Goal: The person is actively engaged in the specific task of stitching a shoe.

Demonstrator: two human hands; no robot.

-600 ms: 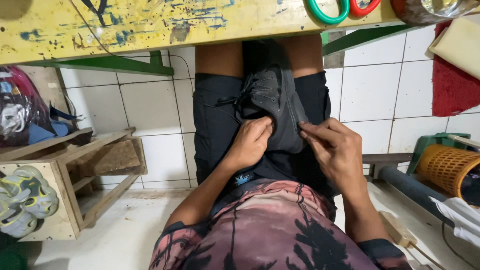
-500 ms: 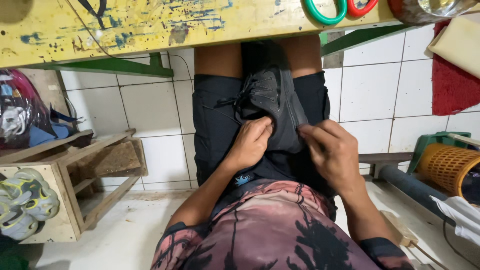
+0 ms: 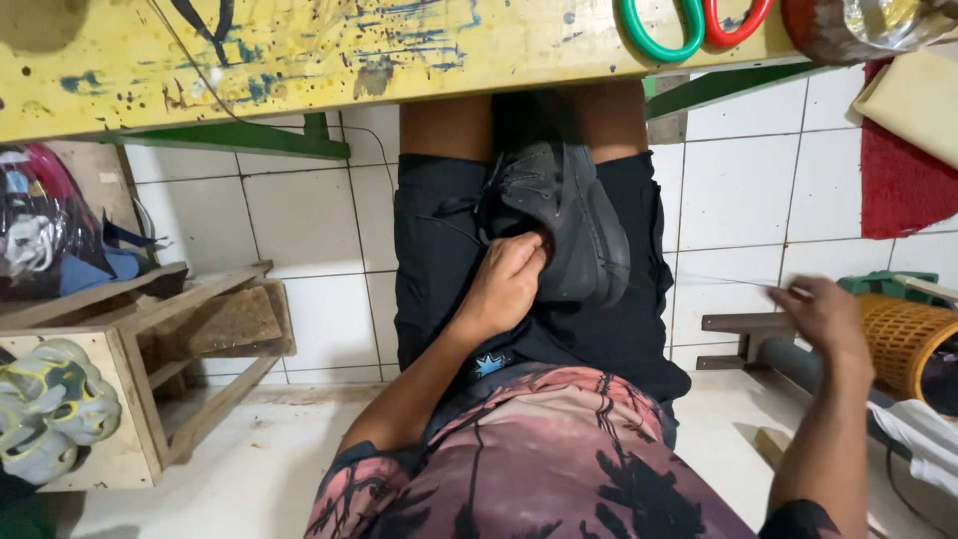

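Observation:
A black shoe (image 3: 569,230) rests on my lap between my thighs, sole side turned to the right. My left hand (image 3: 504,284) grips the shoe at its near end, fingers tucked into it. My right hand (image 3: 823,314) is out to the right, away from the shoe, pinching a thin thread (image 3: 733,282) that runs taut back toward the shoe. Any needle in the fingers is too small to make out.
A paint-stained yellow table edge (image 3: 299,60) spans the top, with green- and red-handled scissors (image 3: 694,25) on it. A wooden rack (image 3: 150,339) with shoes stands at the left. An orange mesh basket (image 3: 903,334) and a red cloth (image 3: 903,180) are at the right.
My right hand has left the shoe and swung out to the right, drawing the thread taut. My left hand has stayed on the shoe.

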